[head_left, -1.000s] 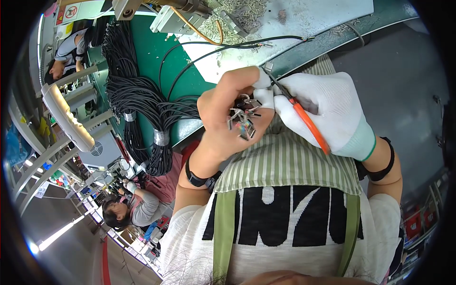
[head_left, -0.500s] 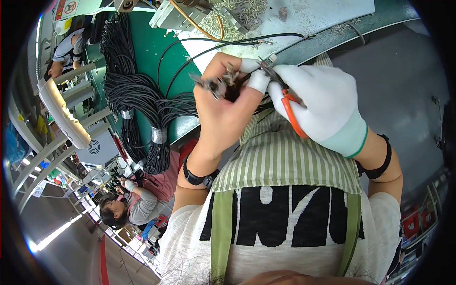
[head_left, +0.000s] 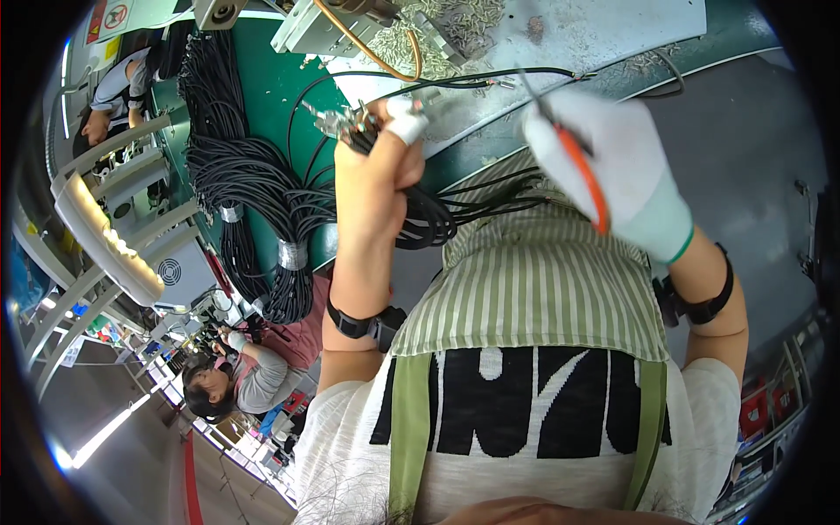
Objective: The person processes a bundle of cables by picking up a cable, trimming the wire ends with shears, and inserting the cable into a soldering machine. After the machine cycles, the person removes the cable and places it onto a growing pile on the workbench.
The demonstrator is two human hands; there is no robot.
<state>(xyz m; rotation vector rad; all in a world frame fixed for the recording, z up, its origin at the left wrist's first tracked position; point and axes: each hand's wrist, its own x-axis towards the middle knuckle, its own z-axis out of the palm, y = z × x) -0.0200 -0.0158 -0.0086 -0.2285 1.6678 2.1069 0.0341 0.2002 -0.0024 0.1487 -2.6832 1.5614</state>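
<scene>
My left hand (head_left: pixel 376 171), with white coverings on some fingertips, is closed around a bunch of black cables (head_left: pixel 427 220). Metal connectors (head_left: pixel 332 122) on the cable ends stick out past its fingers. The cables loop below the hand, and several run right across the striped apron (head_left: pixel 525 289). My right hand (head_left: pixel 612 149), in a white glove with a green cuff, grips orange-handled pliers (head_left: pixel 584 175). Their jaws point up and away, blurred by motion, and stand apart from the left hand. Whether they are pliers or cutters is hard to make out.
Large bundles of black cable (head_left: pixel 241 166) lie on the green bench mat (head_left: pixel 262 79) at left. A metal machine part (head_left: pixel 324 31) stands on a white board (head_left: pixel 472 105) strewn with small clippings (head_left: pixel 451 22). Left are a lit lamp (head_left: pixel 114 236) and a seated co-worker (head_left: pixel 271 376).
My hands have parted: the left moved left with the cables, the right moved right with the pliers. The pliers' tips have come away from the connector ends.
</scene>
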